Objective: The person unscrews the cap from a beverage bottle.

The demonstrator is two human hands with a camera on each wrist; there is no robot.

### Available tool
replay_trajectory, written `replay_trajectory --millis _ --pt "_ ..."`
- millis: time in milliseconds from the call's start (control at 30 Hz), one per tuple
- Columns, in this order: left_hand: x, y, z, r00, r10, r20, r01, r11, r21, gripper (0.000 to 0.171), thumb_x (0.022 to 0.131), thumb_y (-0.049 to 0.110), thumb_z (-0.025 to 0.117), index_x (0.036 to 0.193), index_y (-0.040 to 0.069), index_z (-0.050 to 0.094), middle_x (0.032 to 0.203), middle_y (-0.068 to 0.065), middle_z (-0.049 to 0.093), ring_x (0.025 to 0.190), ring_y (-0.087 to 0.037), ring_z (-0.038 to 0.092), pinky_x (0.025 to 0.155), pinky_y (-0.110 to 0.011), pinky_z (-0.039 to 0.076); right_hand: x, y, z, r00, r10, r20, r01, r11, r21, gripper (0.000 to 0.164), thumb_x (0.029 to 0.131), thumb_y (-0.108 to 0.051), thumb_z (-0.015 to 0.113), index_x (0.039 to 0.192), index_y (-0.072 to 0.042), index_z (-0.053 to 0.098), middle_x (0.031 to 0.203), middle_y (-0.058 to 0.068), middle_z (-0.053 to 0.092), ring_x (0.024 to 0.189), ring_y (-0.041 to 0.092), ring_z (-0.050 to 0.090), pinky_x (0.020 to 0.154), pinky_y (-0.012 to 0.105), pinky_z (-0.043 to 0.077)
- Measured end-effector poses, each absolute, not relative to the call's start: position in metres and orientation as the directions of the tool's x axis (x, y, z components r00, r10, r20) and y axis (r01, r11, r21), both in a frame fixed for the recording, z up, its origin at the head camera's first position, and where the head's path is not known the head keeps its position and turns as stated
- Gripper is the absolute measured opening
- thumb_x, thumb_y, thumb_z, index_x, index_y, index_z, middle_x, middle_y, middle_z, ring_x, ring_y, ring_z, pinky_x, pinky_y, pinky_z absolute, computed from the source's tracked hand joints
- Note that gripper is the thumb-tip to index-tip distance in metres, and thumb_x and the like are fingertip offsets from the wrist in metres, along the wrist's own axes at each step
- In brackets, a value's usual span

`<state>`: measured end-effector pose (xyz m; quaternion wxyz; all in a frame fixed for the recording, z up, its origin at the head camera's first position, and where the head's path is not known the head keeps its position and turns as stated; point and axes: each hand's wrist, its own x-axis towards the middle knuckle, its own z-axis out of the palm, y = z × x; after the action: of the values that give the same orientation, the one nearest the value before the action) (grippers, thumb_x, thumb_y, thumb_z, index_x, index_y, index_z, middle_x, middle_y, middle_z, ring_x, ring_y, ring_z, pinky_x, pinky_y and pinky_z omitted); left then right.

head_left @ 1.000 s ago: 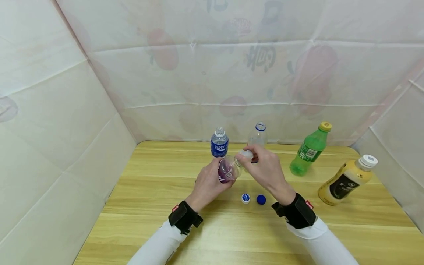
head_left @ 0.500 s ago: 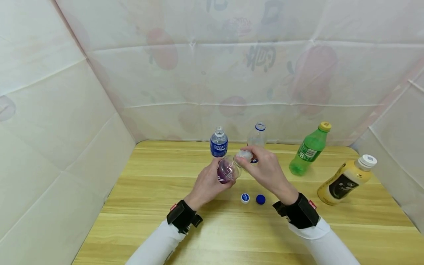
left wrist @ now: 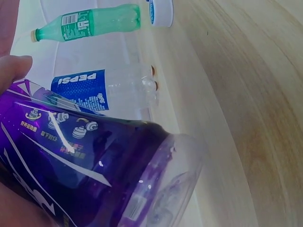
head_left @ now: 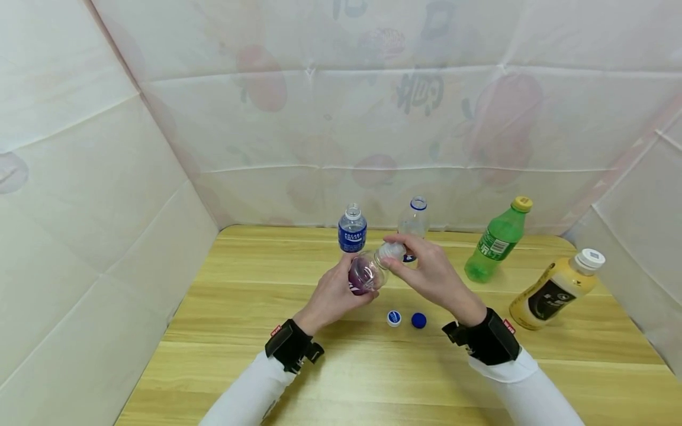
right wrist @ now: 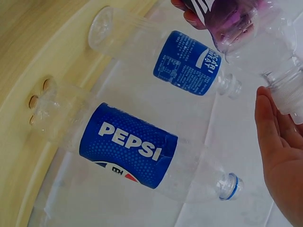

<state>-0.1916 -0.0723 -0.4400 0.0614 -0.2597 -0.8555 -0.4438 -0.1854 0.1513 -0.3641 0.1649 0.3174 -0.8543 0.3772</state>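
Observation:
My left hand [head_left: 331, 294] grips a clear bottle [head_left: 369, 271] round its purple label [left wrist: 90, 156], tilting the neck toward the right. At that neck sits a whitish, ribbed cap [head_left: 392, 251], which my right hand [head_left: 433, 271] pinches between thumb and fingers. The right wrist view shows the cap [right wrist: 289, 90] at the bottle's mouth, fingertips close against it; whether it is loose cannot be seen. Behind my hands stand an uncapped Pocari Sweat bottle [head_left: 353, 232] and an uncapped Pepsi bottle [right wrist: 128, 144], partly hidden by my right hand in the head view.
On the wooden table [head_left: 240, 331], a white-and-blue cap [head_left: 393, 318] and a dark blue cap [head_left: 418, 320] lie in front of my hands. To the right stand a green bottle [head_left: 494, 242] with a yellow cap and a yellow bottle [head_left: 554, 293] with a white cap.
My right fingers have shifted round the cap, and the right wrist has moved slightly right. The left hand keeps its grip on the purple-labelled bottle, almost still.

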Motion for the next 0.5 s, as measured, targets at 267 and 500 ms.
replay_trajectory --millis 267,500 --pt "-0.1908 -0.0744 -0.4401 -0.859 0.403 0.315 0.489 0.467 0.736 0.087 0.08 0.018 0.092 0.148 0.007 0.04 0.134 -0.016 0.062 0.119 -0.032 0.064 0.098 -0.047 0.056 -0.1854 0.1542 -0.3622 -0.722 -0.477 0.5 -0.691 0.466 -0.553 0.042 0.093 -0.005 0.076 0.132 0.002 0.062 0.123 0.016 0.07 0.103 0.026 0.069 0.082 0.042 0.061" --pt "-0.1909 -0.0748 -0.4415 -0.861 0.408 0.305 0.486 0.477 0.733 0.085 0.08 0.022 0.091 0.147 0.008 0.04 0.132 -0.015 0.062 0.119 -0.031 0.064 0.098 -0.047 0.056 -0.1852 0.1548 -0.3618 -0.73 -0.508 0.457 -0.67 0.4 -0.625 0.045 0.093 0.002 0.073 0.135 0.003 0.057 0.131 0.018 0.067 0.119 0.032 0.066 0.096 0.045 0.057"
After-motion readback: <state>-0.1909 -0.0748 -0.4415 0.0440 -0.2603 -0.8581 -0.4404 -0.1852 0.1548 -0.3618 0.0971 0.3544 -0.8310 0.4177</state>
